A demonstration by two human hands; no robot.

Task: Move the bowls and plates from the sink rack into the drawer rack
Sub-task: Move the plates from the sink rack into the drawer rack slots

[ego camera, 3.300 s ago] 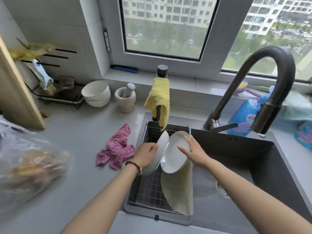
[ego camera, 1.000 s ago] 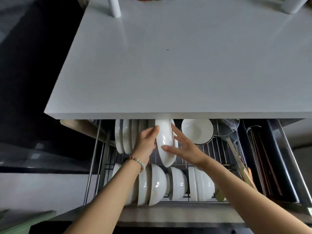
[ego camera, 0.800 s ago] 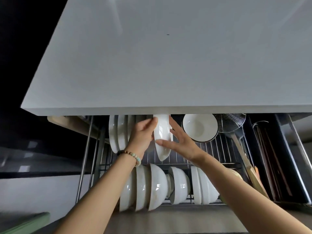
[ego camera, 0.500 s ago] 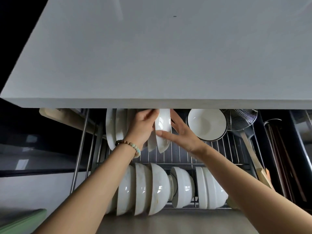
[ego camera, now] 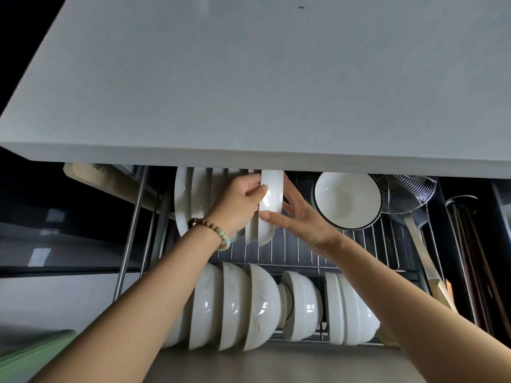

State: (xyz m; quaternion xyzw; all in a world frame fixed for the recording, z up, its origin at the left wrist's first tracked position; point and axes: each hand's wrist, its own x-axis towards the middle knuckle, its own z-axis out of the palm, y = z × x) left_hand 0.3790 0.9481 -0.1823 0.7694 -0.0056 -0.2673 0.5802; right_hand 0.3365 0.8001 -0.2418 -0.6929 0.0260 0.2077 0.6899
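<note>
Two white plates (ego camera: 269,200) stand on edge in the back row of the wire drawer rack (ego camera: 298,250), just under the counter's front edge. My left hand (ego camera: 240,200), with a bead bracelet on the wrist, grips their left side with the thumb on the rim. From the right, my right hand (ego camera: 298,217) holds them, thumb across the lower front and fingers behind. Larger white plates (ego camera: 190,197) stand upright to the left of them. The plates' tops are hidden by the counter.
A grey countertop (ego camera: 249,78) overhangs the drawer. In the front row, several white bowls (ego camera: 260,308) stand on edge. A black-rimmed bowl (ego camera: 347,200) and a wire skimmer (ego camera: 406,193) sit at the back right. Chopsticks (ego camera: 470,258) fill the right compartment.
Since the sink, both hands carried the plates to the drawer. Over the last second they lowered the plates into the back row beside the larger plates.
</note>
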